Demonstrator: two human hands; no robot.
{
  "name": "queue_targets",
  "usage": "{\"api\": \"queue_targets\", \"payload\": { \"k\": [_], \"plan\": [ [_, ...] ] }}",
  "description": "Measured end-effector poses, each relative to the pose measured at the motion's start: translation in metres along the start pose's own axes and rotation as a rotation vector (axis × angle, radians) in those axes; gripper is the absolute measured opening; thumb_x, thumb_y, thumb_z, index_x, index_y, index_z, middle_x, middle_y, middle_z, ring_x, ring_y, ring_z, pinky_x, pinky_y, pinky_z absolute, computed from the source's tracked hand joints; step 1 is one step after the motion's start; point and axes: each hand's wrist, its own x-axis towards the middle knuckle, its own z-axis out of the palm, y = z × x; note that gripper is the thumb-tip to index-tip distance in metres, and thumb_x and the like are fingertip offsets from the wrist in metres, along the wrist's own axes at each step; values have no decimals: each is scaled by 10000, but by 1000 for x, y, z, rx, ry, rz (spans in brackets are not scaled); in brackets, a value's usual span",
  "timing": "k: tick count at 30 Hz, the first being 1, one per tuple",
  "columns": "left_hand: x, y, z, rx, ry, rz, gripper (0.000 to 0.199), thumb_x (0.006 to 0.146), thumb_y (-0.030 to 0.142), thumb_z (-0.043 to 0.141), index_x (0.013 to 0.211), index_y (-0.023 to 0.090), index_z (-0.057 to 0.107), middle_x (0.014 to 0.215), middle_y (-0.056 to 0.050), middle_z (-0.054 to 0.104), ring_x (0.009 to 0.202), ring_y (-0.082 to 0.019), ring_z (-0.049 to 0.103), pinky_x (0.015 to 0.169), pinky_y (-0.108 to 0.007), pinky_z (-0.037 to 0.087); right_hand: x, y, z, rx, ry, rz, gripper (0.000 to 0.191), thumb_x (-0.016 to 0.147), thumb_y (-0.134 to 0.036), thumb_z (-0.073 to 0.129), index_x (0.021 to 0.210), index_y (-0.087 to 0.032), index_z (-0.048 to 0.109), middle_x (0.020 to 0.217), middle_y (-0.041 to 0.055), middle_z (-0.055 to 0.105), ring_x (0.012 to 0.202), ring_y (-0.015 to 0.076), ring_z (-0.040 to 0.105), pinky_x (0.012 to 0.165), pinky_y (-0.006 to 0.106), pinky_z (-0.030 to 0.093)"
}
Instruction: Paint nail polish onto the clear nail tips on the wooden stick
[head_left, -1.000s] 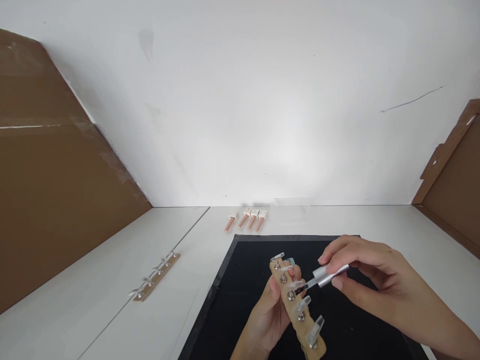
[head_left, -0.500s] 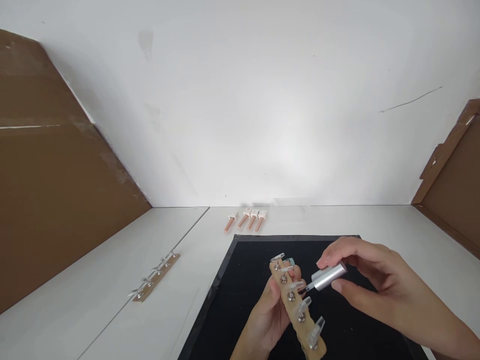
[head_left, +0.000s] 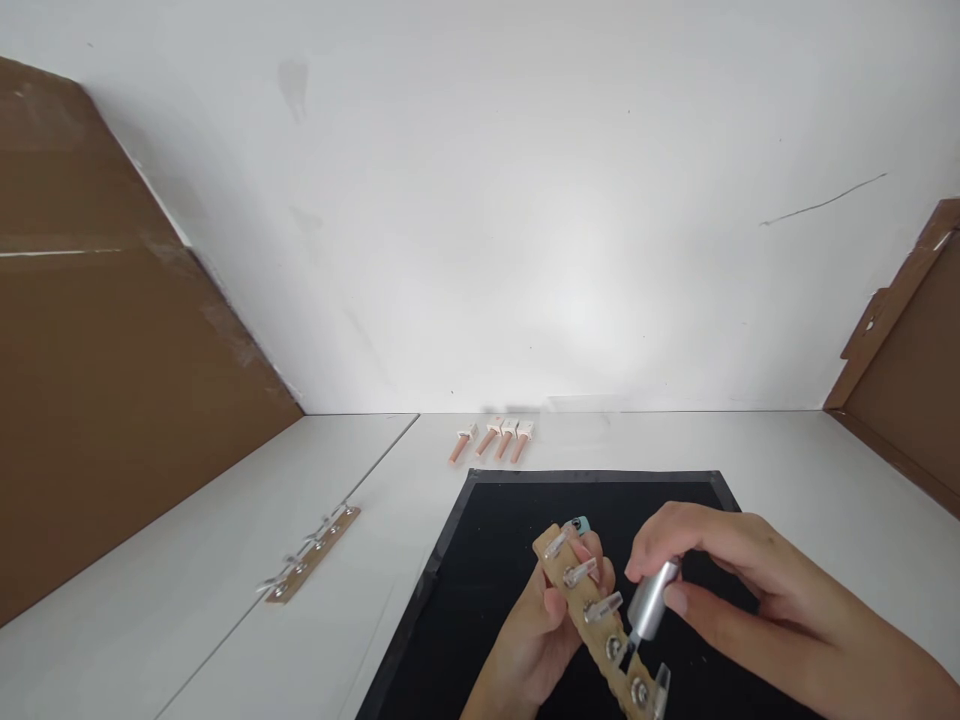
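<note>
My left hand (head_left: 525, 635) is closed around a wooden nail display strip (head_left: 596, 625), which slants down toward the lower right. Clear nail tips (head_left: 604, 607) stand on round metal mounts along it. By the left fingertips shows a small teal piece with a dark round top (head_left: 580, 524); what it belongs to is hidden behind the strip. Between thumb and fingers, my right hand (head_left: 720, 570) pinches a silver-capped nail polish brush (head_left: 651, 603). Its dark bristle end points down at the second nail tip from the strip's near end and seems to touch it.
A second strip with clear nail tips (head_left: 311, 555) lies on the white table to the left. Several pink-and-white tubes (head_left: 491, 437) lie near the wall. Under my hands is a black mat (head_left: 450, 600). Brown cardboard panels (head_left: 135, 330) stand at both sides.
The brush has moved down from the middle nail tip to one nearer me, and its handle is now steeper. The strip in my left hand has turned and tilted slightly.
</note>
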Motion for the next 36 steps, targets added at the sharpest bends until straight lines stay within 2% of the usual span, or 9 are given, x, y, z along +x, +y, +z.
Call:
{"api": "queue_targets", "payload": {
  "k": [3,8,13,17,24,28,32,36],
  "plan": [
    [2,-2,-1,-7,-25,5,359,500,422,790,757,211,656,705,28,477,651,-107,472,564,-219,368,1,0,0,-48,-12,-54,251,865,-114,454,986,-319,531,943,-26,628,857,151,604,767,279,496],
    [2,-3,-3,-13,-29,9,385,483,424,798,755,206,635,706,30,476,651,-110,478,578,-229,375,2,-2,1,-63,-21,-71,304,793,-21,480,923,-291,531,908,-27,632,817,139,618,717,238,506],
    [3,-3,-1,-20,-21,13,366,486,424,797,748,217,645,702,32,469,657,-111,477,577,-228,389,5,-1,0,-74,-55,-63,256,813,-45,480,905,-280,530,909,-18,623,807,139,612,693,233,506],
    [3,-3,0,-22,-60,27,336,521,419,781,757,216,655,702,35,470,634,-92,463,582,-219,403,6,1,-1,-113,-52,-64,241,824,-54,466,912,-271,522,890,-15,615,774,136,607,695,242,501],
    [0,-3,-6,-12,-91,42,316,548,409,770,785,224,672,719,32,475,639,-92,462,577,-222,421,4,1,-4,-152,0,-86,296,807,-21,478,939,-283,517,880,-40,623,798,121,609,728,221,481],
    [0,-4,-4,-9,-83,41,311,539,401,777,775,220,687,709,34,475,632,-88,468,589,-224,428,4,3,-3,-166,11,-87,256,831,-53,484,947,-280,516,878,-35,607,805,122,595,719,223,468],
    [3,-4,-2,-12,-90,61,318,524,399,785,769,217,694,708,35,484,642,-94,483,605,-232,435,6,5,-1,-177,-64,-57,202,832,-74,496,908,-258,529,868,-12,594,770,132,587,670,235,475],
    [6,-4,-1,-21,-107,70,322,522,390,787,780,218,698,718,37,497,644,-92,499,591,-220,428,9,1,-1,-152,-100,-94,178,824,-59,507,863,-229,540,859,-3,610,785,127,586,658,212,478]
  ]
}}
